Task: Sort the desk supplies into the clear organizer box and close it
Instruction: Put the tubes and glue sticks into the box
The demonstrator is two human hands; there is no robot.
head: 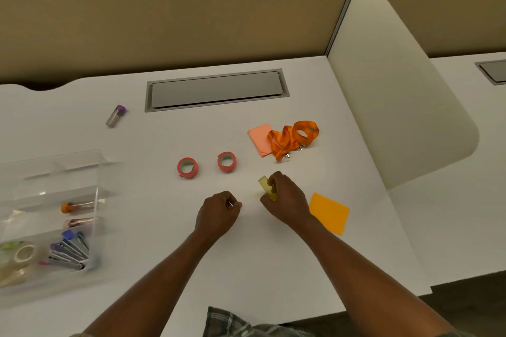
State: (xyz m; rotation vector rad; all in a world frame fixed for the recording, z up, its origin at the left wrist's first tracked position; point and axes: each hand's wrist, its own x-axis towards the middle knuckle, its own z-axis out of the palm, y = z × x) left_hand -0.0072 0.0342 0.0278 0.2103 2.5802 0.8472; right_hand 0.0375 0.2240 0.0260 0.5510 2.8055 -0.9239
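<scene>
The clear organizer box [97,200] stands open at the left edge of the white desk [169,268]; its compartments hold capped tubes, a tape roll and several pens. My right hand [287,201] is shut on a small yellow-green translucent piece [265,185] at desk centre. Beside it, my left hand [219,213] is closed, pinching something tiny and metallic that I cannot identify. Two red tape rolls [187,168] [227,161] lie just beyond my hands. An orange lanyard [294,137] partly covers a pink sticky pad [260,138]. An orange sticky pad [330,213] lies right of my right hand.
A purple-capped vial [116,115] lies at the back left. A grey cable hatch [216,90] is set into the desk's rear. A white divider panel [397,90] bounds the desk on the right, a tan partition wall behind.
</scene>
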